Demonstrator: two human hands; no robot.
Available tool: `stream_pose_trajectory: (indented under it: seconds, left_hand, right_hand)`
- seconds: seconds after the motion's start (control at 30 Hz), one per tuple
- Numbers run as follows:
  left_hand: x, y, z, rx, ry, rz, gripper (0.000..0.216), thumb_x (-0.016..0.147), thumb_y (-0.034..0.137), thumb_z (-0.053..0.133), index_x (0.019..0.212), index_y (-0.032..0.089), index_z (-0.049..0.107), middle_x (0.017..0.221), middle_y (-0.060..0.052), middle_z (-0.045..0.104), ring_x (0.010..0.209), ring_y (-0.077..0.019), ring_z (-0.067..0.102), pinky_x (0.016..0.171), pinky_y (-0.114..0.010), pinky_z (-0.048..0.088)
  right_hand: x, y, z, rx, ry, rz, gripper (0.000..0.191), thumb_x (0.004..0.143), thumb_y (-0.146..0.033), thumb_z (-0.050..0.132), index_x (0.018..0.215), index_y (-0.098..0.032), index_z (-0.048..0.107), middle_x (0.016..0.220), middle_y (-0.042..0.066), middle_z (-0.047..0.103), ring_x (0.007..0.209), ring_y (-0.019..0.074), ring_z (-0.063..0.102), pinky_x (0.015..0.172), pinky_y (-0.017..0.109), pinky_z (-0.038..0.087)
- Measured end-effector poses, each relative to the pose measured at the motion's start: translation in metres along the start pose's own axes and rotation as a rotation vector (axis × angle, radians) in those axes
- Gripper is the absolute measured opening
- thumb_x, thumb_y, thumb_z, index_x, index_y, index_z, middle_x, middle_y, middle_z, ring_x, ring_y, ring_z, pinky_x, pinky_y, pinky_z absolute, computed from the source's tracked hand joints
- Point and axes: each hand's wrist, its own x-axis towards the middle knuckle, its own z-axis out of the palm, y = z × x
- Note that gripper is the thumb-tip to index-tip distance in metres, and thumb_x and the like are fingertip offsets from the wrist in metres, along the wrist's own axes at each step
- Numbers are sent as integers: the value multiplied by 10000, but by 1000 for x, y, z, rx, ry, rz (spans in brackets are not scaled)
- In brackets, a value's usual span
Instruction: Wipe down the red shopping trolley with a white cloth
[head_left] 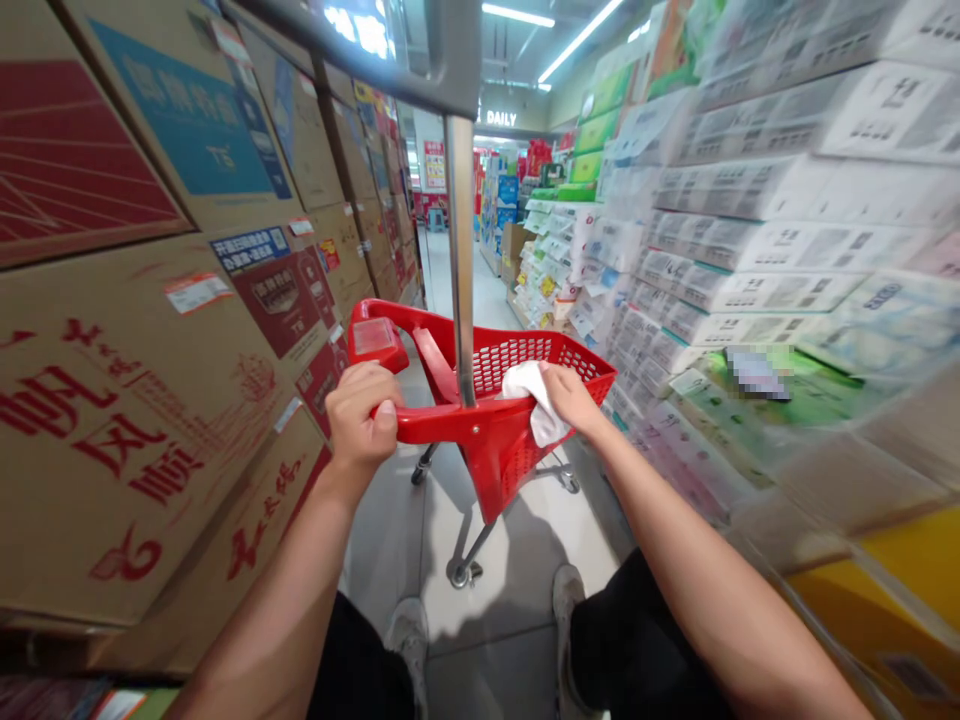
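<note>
A red plastic shopping cart (491, 465) with perforated basket sides stands in front of me on metal legs with casters. My left hand (361, 415) is closed around the left part of its red handle. Against the cart's right rim, my right hand (571, 397) presses a white cloth (549, 422), which hangs partly over the outer side. The fingertips of that hand are partly hidden by the cloth. A shiny metal pole (462, 270) rises from the cart near its handle, up to a grey part at the top of the view.
Stacked cardboard cartons (127, 420) line the left side closely. To the right, piles of white plastic-wrapped packs (780, 240) and green packs (750, 400) stand near my arm. A tiled aisle floor (442, 270) runs ahead between them. My shoes (409, 640) are just behind the cart.
</note>
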Motion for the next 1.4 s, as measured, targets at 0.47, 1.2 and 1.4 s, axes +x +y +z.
stream_pose_trajectory:
  seconds: [0.47,1.2,1.4]
  left_hand:
    - [7,54,-18,282,262,232,128,784,158,531,874,239,571,767,-26,619,718,-184,565,708,-365,472]
    - [41,89,74,104,-429,-380,179,962,183,457,1072,210,597,1087,-76,657,1006,-220,638,903,-365,500]
    - [51,76,78,-155,-78,-462,127,930,172,472,1022,206,554,1042,-55,640,1006,-176,625,920,-333,517]
  right_hand:
    - [6,6,9,636,159,418,430,799,-652,672,840,-234,579,707,-14,674,646,190,642,623,309,520]
    - [-9,-20,15,259,-249,-31,555,905,-627,598,1247,-193,646,1232,65,697,1107,261,637,985,388,492]
    - [-10,-17,-1,-41,-458,-103,669,819,-607,720,1310,-161,639,1207,80,707,1048,287,651,900,380,512]
